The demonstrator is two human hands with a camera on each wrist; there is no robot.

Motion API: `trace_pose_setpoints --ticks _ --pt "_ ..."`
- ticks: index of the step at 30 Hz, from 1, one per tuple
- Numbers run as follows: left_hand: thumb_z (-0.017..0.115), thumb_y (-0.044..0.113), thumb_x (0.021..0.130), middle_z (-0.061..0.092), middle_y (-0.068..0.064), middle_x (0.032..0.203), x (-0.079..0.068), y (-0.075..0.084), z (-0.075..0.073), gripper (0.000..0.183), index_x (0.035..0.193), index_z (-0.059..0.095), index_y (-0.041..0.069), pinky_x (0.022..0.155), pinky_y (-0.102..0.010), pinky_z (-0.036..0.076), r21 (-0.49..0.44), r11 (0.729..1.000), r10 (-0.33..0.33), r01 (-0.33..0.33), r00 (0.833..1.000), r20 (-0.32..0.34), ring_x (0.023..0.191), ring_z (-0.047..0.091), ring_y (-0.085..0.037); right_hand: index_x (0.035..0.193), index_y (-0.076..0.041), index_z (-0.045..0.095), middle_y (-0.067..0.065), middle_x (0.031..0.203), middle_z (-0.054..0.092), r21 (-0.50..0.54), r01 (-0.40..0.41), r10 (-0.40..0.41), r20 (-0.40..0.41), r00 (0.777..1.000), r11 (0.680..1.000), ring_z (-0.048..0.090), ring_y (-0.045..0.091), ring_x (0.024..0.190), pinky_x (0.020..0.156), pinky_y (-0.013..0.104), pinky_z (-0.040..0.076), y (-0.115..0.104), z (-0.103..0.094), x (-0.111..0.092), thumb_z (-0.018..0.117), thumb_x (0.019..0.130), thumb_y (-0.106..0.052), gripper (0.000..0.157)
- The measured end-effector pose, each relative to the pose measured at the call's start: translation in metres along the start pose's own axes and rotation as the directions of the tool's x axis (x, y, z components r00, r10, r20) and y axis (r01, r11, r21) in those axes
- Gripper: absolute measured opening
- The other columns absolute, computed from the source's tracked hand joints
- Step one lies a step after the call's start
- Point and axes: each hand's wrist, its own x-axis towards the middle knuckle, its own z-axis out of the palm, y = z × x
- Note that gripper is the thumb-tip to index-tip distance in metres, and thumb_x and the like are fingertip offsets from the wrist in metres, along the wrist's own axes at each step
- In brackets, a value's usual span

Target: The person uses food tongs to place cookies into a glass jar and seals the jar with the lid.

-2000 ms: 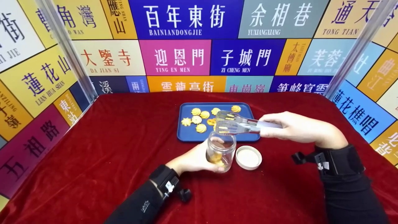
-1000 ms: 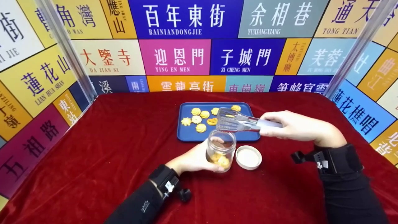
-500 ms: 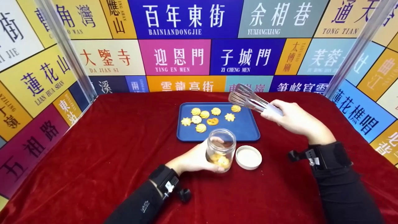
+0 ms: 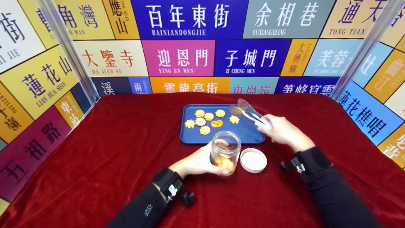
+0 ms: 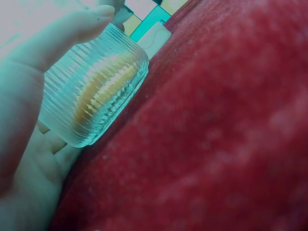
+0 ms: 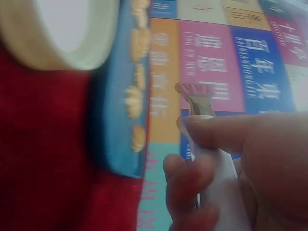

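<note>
My left hand [image 4: 196, 162] grips a clear glass jar [image 4: 226, 147] around its side. The jar stands upright and lidless on the cloth, with several cookies [image 4: 224, 163] at its bottom; its ribbed wall [image 5: 72, 77] shows in the left wrist view. My right hand [image 4: 283, 132] holds a pair of tongs [image 4: 253, 115] by the pale handle. The tongs' metal heads are spread apart over the tray's back right part, overlapping that corner in the head view, nothing visible between them. Several cookies [image 4: 204, 130] and a pretzel [image 4: 216, 123] lie on the blue tray [image 4: 221, 138].
A round white lid [image 4: 253, 160] lies on the red cloth [image 4: 126, 152] just right of the jar. Behind the table rises a wall of coloured signs [image 4: 177, 58], with clear posts [image 4: 69, 47] at the sides.
The right hand has lifted the tongs from above the jar, then brought them right and down over the tray's back right. Cookies in the jar have shifted. The left hand stays put.
</note>
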Motion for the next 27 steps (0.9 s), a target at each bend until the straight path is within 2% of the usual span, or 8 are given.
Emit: trace_pose_setpoints --ticks 2,6,8,11,19,27 --pt "0.096 0.019 0.078 0.067 0.002 0.133 0.000 0.000 0.000 0.085 0.146 0.045 0.007 0.109 -0.033 0.051 0.002 1.000 0.007 -0.007 1.000 -0.003 0.122 0.064 -0.015 0.132 -0.001 0.057 0.014 0.085 0.066 -0.042 -0.001 0.002 0.009 1.000 0.999 0.066 0.023 0.062 0.060 0.036 0.051 0.001 0.005 0.001 0.068 0.105 -0.034 0.044" --pt "0.097 0.019 0.077 0.068 0.002 0.132 0.000 0.000 0.001 0.087 0.146 0.046 0.007 0.110 -0.033 0.050 0.009 1.000 0.019 -0.019 1.000 -0.007 0.122 0.064 -0.015 0.131 -0.001 0.061 0.015 0.095 0.066 -0.114 0.015 -0.019 -0.027 0.999 0.993 0.065 0.030 0.081 0.073 0.044 0.050 0.003 0.015 0.004 0.067 0.106 -0.037 0.044" --pt "0.097 0.019 0.077 0.068 0.002 0.132 0.000 0.000 0.001 0.087 0.147 0.046 0.006 0.110 -0.033 0.050 0.009 1.000 0.021 -0.021 1.000 -0.005 0.122 0.064 -0.015 0.131 -0.001 0.063 0.016 0.101 0.067 -0.123 0.023 -0.030 -0.049 0.998 0.992 0.062 0.033 0.091 0.080 0.048 0.049 0.003 0.019 0.005 0.066 0.106 -0.037 0.044" --pt "0.097 0.020 0.077 0.068 0.002 0.132 0.000 0.000 0.001 0.087 0.147 0.046 0.007 0.110 -0.033 0.050 0.016 1.000 0.010 -0.010 1.000 -0.005 0.121 0.064 -0.015 0.132 -0.001 0.064 0.017 0.106 0.069 -0.113 0.018 -0.026 -0.067 0.997 0.993 0.063 0.035 0.096 0.084 0.050 0.050 0.003 0.022 0.006 0.066 0.106 -0.037 0.044" --pt "0.096 0.018 0.079 0.068 0.002 0.132 0.000 0.000 0.001 0.085 0.145 0.045 0.004 0.110 -0.033 0.050 0.009 1.000 0.007 -0.007 1.000 -0.004 0.122 0.064 -0.014 0.132 0.000 0.063 0.017 0.103 0.069 -0.124 0.011 -0.018 -0.062 0.998 0.992 0.064 0.035 0.093 0.084 0.050 0.050 0.004 0.031 0.008 0.066 0.106 -0.039 0.047" --pt "0.096 0.019 0.079 0.067 0.003 0.133 0.000 -0.001 0.000 0.084 0.146 0.047 0.007 0.111 -0.032 0.050 0.025 1.000 0.006 -0.006 1.000 0.001 0.123 0.063 -0.013 0.129 -0.001 0.063 0.016 0.094 0.066 -0.155 -0.002 -0.010 -0.075 0.997 0.988 0.063 0.035 0.087 0.079 0.050 0.049 0.003 0.033 0.007 0.068 0.105 -0.038 0.045"
